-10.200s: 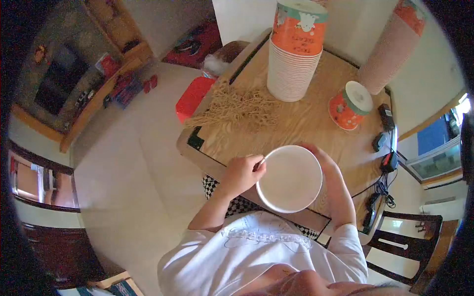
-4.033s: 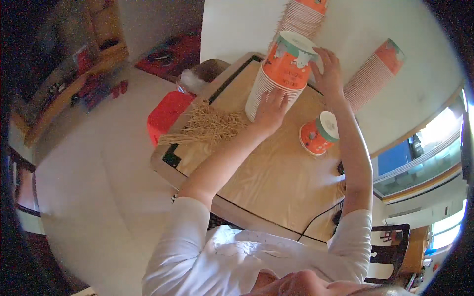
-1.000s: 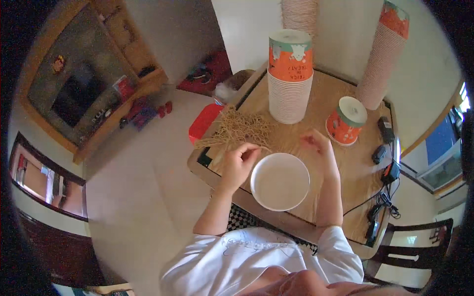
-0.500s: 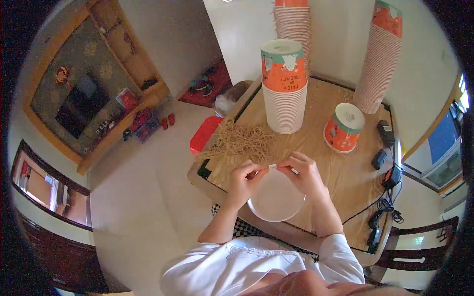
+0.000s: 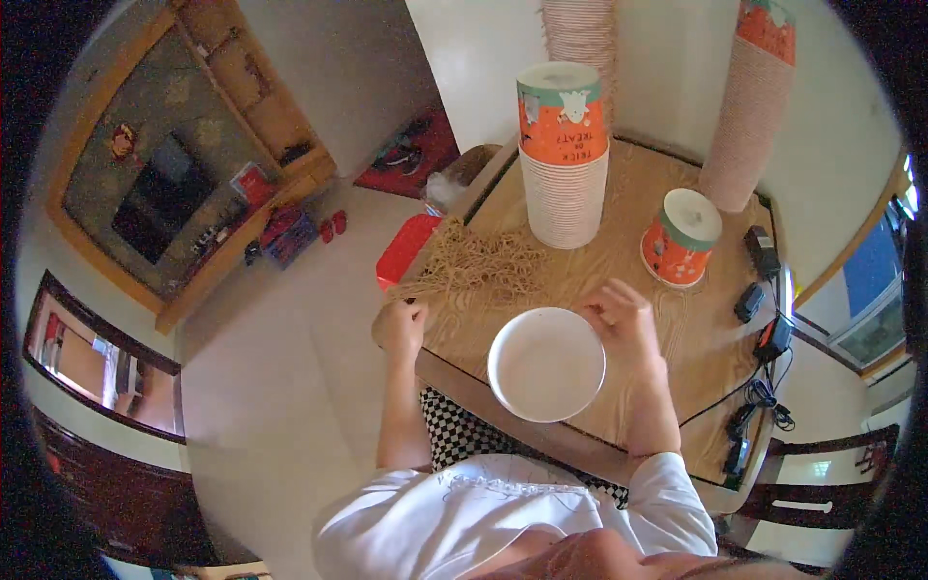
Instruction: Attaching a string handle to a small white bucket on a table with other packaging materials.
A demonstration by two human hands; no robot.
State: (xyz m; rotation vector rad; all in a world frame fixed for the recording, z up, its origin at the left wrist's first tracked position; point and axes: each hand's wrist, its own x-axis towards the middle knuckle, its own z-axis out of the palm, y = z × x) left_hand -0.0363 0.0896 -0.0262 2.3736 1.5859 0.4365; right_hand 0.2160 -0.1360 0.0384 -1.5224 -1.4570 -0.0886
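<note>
An open white paper bucket (image 5: 546,367) stands at the table's near edge, its inside facing up toward me. My right hand (image 5: 623,317) is at the bucket's far right rim, fingers curled toward the thumb; anything pinched there is too small to make out. Away to the left, my left hand (image 5: 401,329) is closed at the table's left corner, beside the trailing ends of a tangled pile of brown twine (image 5: 483,263). Whether a strand lies in its fingers cannot be seen.
Behind the twine rises a stack of upside-down orange and green paper buckets (image 5: 565,155). A single upturned bucket (image 5: 681,237) stands right of it, with taller stacks (image 5: 749,116) behind. Black adapters and cables (image 5: 764,333) line the right edge. A red container (image 5: 406,251) sits left.
My hands, together at the bucket's far rim before, have parted. The left has moved out to the left beside the twine, the right slightly right. The bucket's inside is now less covered.
</note>
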